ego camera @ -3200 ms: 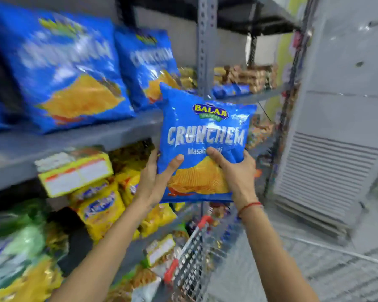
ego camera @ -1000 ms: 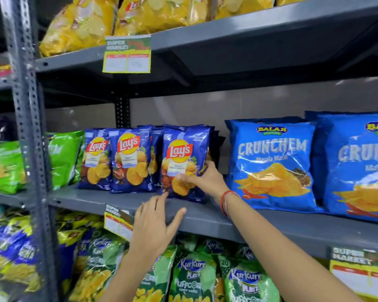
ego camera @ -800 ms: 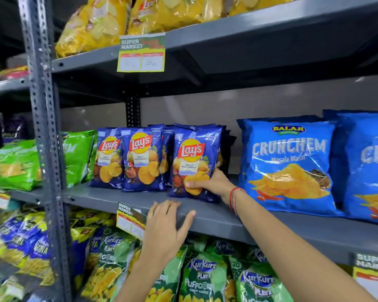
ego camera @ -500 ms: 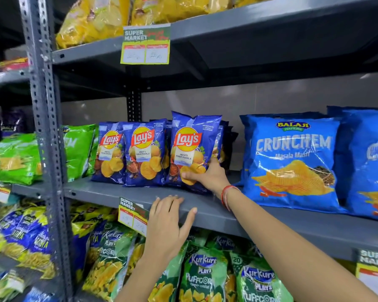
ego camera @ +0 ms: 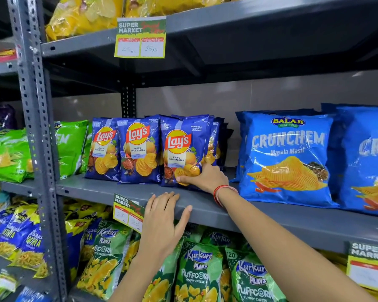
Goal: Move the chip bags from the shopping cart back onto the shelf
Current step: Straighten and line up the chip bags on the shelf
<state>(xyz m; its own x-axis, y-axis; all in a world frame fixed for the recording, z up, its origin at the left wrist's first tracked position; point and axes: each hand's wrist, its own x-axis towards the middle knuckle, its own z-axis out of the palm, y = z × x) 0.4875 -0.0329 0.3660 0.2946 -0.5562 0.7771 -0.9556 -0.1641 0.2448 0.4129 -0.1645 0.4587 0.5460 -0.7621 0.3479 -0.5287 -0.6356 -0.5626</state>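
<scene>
A dark blue Lay's bag point(ego camera: 181, 147) stands upright on the grey middle shelf point(ego camera: 260, 211), rightmost in a row of Lay's bags point(ego camera: 135, 149). My right hand point(ego camera: 202, 177) grips that bag's lower right corner, thumb on its front. My left hand point(ego camera: 162, 223) rests flat on the shelf's front edge just below, fingers spread and holding nothing. To the right, a light blue Crunchem bag point(ego camera: 286, 158) leans on the same shelf, with another Crunchem bag point(ego camera: 367, 158) beside it. The shopping cart is out of view.
A grey upright post point(ego camera: 34, 127) divides the shelf bays. Green bags point(ego camera: 9, 153) lie to the left, yellow bags point(ego camera: 81, 16) on the top shelf, Kurkure bags point(ego camera: 199, 271) below. Price tags point(ego camera: 140, 37) hang from the shelf edges. A gap sits between the Lay's and Crunchem bags.
Since 3.2 s ago the Crunchem bag I held in both hands is out of my hands. In the last second my right hand stays on the Lay's bag, which stands straighter; my left hand settled on the shelf edge.
</scene>
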